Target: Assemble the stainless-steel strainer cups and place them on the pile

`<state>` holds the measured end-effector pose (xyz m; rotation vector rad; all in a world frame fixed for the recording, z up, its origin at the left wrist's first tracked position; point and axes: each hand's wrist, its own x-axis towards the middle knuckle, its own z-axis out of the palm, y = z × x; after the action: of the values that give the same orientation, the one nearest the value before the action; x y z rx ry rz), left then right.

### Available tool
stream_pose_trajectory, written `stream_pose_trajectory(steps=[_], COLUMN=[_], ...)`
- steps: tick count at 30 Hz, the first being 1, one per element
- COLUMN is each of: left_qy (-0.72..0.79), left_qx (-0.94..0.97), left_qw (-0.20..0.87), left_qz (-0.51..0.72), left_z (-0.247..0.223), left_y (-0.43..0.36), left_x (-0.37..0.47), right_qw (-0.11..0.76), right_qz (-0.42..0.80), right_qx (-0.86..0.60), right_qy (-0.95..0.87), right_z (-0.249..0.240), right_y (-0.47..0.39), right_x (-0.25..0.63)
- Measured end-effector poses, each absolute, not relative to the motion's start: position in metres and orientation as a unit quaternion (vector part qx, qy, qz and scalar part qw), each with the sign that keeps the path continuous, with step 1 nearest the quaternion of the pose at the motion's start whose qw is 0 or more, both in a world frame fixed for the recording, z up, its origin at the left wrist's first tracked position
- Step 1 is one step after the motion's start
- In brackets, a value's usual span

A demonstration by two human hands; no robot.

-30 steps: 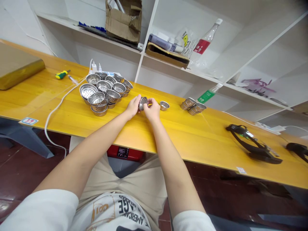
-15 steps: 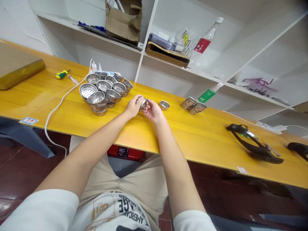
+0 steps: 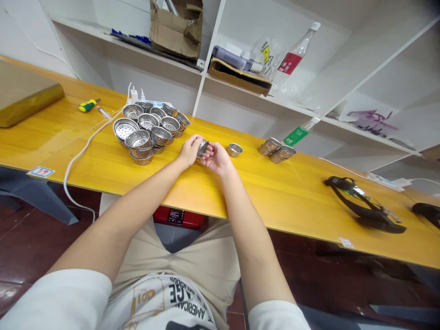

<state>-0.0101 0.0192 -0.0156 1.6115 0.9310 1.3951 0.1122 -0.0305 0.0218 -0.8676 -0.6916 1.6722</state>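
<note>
Above the wooden table, my left hand [image 3: 189, 150] grips a small perforated metal cup [image 3: 202, 148], which is tilted on its side. My right hand [image 3: 216, 158] is at the cup's right side, palm turned up, with curled fingers against it; part of the cup is hidden by the hands. To the left is a cluster of several stacked perforated metal cups [image 3: 147, 123]. A single cup [image 3: 234, 149] sits upright just right of my right hand. Farther right, two short stacks of cups [image 3: 282, 153] stand side by side.
A white cable [image 3: 77, 158] runs over the table's front edge. A green-and-yellow screwdriver [image 3: 88, 106] lies at the left. On the right is a black head-worn device [image 3: 364, 206]. Behind the table, shelves hold a cardboard box [image 3: 177, 30] and a plastic bottle [image 3: 295, 57].
The held cup has turned and shifted slightly left between my hands. My right hand's fingers have loosened somewhat around it. The other cups have stayed in place.
</note>
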Motion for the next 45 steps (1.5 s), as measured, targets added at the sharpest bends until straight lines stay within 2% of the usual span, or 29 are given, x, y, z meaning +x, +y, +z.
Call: stream_pose_trajectory(steps=[19, 37, 45], left_qy=[0.378, 0.399, 0.369], left_qx=[0.644, 0.573, 0.525], left_qw=[0.381, 0.398, 0.442], left_qz=[0.545, 0.595, 0.627], left_z=[-0.016, -0.012, -0.009], left_y=[0.018, 0.017, 0.022], left_x=[-0.009, -0.006, -0.006], right_qw=[0.546, 0.552, 0.608], right_qz=[0.684, 0.711, 0.697], right_qx=[-0.372, -0.356, -0.295], right_qy=[-0.309, -0.252, -0.238], right_z=[0.019, 0.023, 0.020], right_y=[-0.029, -0.029, -0.026], right_x=[0.112, 0.102, 0.103])
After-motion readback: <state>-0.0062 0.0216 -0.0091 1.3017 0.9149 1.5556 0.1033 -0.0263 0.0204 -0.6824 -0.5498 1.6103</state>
